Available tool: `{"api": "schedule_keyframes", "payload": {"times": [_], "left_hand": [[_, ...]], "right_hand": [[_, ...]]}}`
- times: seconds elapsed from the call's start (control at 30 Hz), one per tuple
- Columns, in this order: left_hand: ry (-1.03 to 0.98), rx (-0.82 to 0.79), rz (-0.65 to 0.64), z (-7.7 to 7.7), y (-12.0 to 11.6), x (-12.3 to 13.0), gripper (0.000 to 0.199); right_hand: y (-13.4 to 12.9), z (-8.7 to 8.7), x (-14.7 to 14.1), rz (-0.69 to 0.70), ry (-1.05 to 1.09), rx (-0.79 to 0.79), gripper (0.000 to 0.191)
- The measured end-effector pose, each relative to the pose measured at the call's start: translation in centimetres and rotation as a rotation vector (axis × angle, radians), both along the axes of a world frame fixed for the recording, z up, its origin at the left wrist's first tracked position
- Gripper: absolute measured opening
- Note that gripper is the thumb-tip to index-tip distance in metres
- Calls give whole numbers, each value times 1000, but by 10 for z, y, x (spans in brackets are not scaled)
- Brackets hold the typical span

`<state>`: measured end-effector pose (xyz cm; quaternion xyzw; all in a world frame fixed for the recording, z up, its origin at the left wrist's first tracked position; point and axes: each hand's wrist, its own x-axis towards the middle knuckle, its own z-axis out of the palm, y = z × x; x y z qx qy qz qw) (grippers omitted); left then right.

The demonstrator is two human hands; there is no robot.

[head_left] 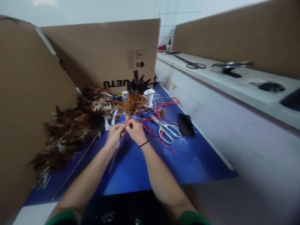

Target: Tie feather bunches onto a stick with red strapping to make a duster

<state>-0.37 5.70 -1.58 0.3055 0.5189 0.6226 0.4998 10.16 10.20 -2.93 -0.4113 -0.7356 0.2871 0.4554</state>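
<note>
A bundle of orange-brown and black feathers (132,104) stands above my hands, its base wrapped in red-pink cord (127,120). A thin stick (113,162) slants down below my hands. My left hand (115,135) is closed, its fingertips pinched at the bound base. Close beside it my right hand (136,130), with a black band on the wrist, is also closed in a pinch at the cord. The fingertips of both hands nearly touch and partly hide the binding. Loose red-pink cord (147,125) trails to the right of my right hand.
White-handled scissors (166,129) and a black phone (186,125) lie right on the blue table (187,159). Brown feathers (72,128) are piled left, with a long stick (76,167) below. Cardboard (98,56) stands behind. A white ledge (211,73) at right holds black scissors (192,64).
</note>
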Motion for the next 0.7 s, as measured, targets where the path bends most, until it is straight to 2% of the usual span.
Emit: {"api": "schedule_keyframes", "payload": {"times": [0.17,0.33,0.5,0.7], "left_hand": [[-44,-3,-18,-2,-3,-3,32],[-78,-9,-89,-9,0,-8,32],[-153,1,-198,-13,1,-12,30],[-259,-10,-281,-10,-4,-15,26]], "right_hand": [[3,-7,-1,79,174,-178,11],[9,-18,-3,147,337,-374,13],[8,-11,-1,198,425,-460,13],[1,-3,0,244,477,-538,16]]}}
